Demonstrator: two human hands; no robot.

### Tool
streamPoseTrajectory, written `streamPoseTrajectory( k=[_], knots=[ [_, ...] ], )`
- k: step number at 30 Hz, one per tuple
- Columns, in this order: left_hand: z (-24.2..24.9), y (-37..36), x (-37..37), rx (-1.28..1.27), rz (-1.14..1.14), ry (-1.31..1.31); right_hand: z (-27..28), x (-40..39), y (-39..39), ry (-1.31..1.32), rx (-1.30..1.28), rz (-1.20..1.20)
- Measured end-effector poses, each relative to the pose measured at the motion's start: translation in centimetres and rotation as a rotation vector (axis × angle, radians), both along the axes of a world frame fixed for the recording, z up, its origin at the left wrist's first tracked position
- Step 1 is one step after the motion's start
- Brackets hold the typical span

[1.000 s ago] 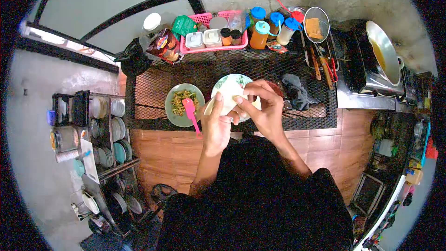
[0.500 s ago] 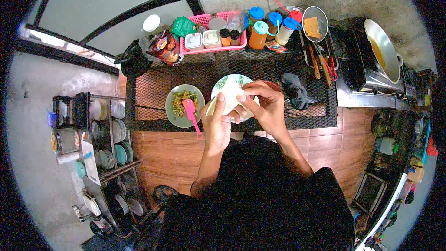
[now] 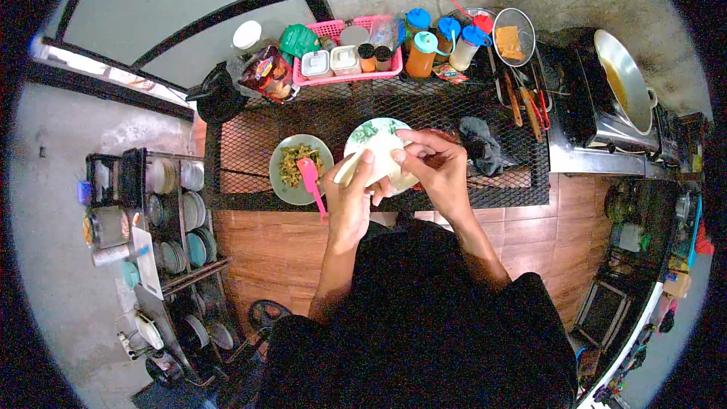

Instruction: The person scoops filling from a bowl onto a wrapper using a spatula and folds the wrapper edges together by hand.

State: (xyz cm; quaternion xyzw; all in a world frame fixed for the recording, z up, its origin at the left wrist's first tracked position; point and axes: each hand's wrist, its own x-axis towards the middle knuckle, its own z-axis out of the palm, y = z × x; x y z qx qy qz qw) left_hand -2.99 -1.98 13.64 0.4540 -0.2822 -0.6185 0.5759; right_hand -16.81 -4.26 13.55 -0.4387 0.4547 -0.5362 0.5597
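A thin, pale sheet that looks like a pastry wrapper point(image 3: 376, 166) is held up in front of me. My left hand point(image 3: 352, 201) is closed on its left side, thumb on top and fingers beneath. At the sheet's right edge, my right hand point(image 3: 443, 174) pinches with thumb and forefinger. Behind the sheet lies a round plate point(image 3: 371, 129) with a green pattern, partly hidden by my hands. To the left, a pale bowl point(image 3: 276, 188) contains a chopped, yellowish-brown filling point(image 3: 291, 168), and a pink spoon point(image 3: 309, 173) leans in it.
Along the black mesh table point(image 3: 242, 201) stand a pink basket point(image 3: 344, 78) of jars and several sauce bottles point(image 3: 422, 59). A crumpled dark plastic bag point(image 3: 481, 150) lies right of my hands. A pan point(image 3: 632, 98) sits on the stove; a dish rack point(image 3: 185, 276) stands left.
My right hand has shifted slightly right and its fingers have moved along the sheet's edge. The sheet sits lower and flatter, showing more of the plate's green pattern.
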Motion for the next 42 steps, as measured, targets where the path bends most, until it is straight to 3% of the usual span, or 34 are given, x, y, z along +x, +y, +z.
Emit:
streamPoseTrajectory(
  k=[5, 7, 13, 16, 25, 27, 31, 33, 42],
  knots=[
    [0.5, 0.0, 1.0, 0.021, -0.115, -0.059, -1.5, -0.7, 0.3, 0.058, -0.035, 0.12],
    [0.4, 0.0, 1.1, 0.003, -0.107, -0.088, -1.3, -0.6, 0.4, -0.125, 0.04, 0.069],
    [0.3, 0.1, 1.3, 0.028, -0.17, -0.098, -1.0, -0.7, 0.8, -0.087, 0.036, 0.202],
    [-0.2, 0.0, 1.3, -0.027, -0.183, -0.073, -2.0, -0.8, 0.7, -0.022, 0.023, 0.127],
    [-0.1, 0.1, 0.7, -0.05, 0.02, 0.2, -1.1, -0.9, 0.6, 0.041, 0.034, -0.049],
    [0.0, 0.2, 0.5, -0.033, 0.086, 0.388, -1.0, -0.9, 0.7, 0.042, 0.047, -0.053],
    [0.2, 0.3, -0.6, -0.007, 0.156, 0.37, -0.8, -0.6, 0.6, 0.031, 0.014, -0.076],
    [-0.8, 0.3, -0.5, -0.038, 0.101, 0.165, -0.4, -0.6, 0.7, 0.02, 0.04, -0.061],
    [-2.3, 0.1, -0.7, -0.136, 0.157, 0.028, -0.8, -0.8, 0.4, 0.12, -0.05, 0.044]
  ],
)
